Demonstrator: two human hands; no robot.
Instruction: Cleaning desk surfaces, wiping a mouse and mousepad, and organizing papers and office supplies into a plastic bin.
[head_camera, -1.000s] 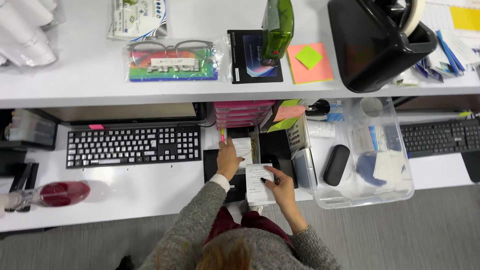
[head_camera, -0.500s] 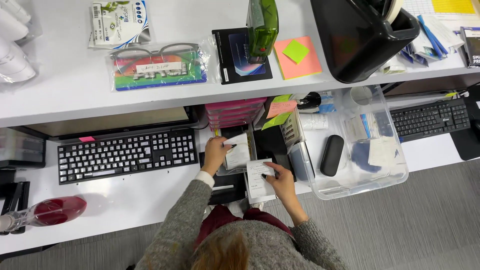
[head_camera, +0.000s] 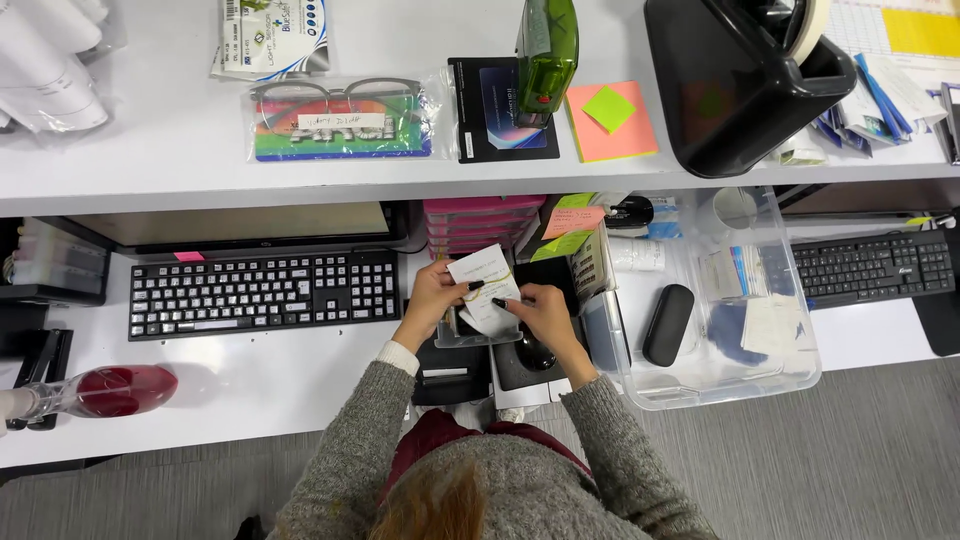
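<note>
Hands meet at the middle of your white desk (head_camera: 280, 385), seen from above. Your left hand (head_camera: 432, 297) pinches the left edge of a small bundle of white paper slips bound by a thin yellow band (head_camera: 484, 285), thumb on top, fingers hidden underneath. Your right hand (head_camera: 538, 305) closes on the bundle's lower right corner; its fingertips are tucked under the paper, so the exact grip is hard to make out. The bundle is lifted just above a small clear tray (head_camera: 470, 335), mostly covered by your hands. A black computer mouse (head_camera: 533, 352) peeks out beneath your right wrist. Left of your hands lies a black keyboard with white keys (head_camera: 265, 292). To the right, a clear plastic storage bin (head_camera: 735, 300) holds a black oval case (head_camera: 668, 325) and papers too blurred to read.
</note>
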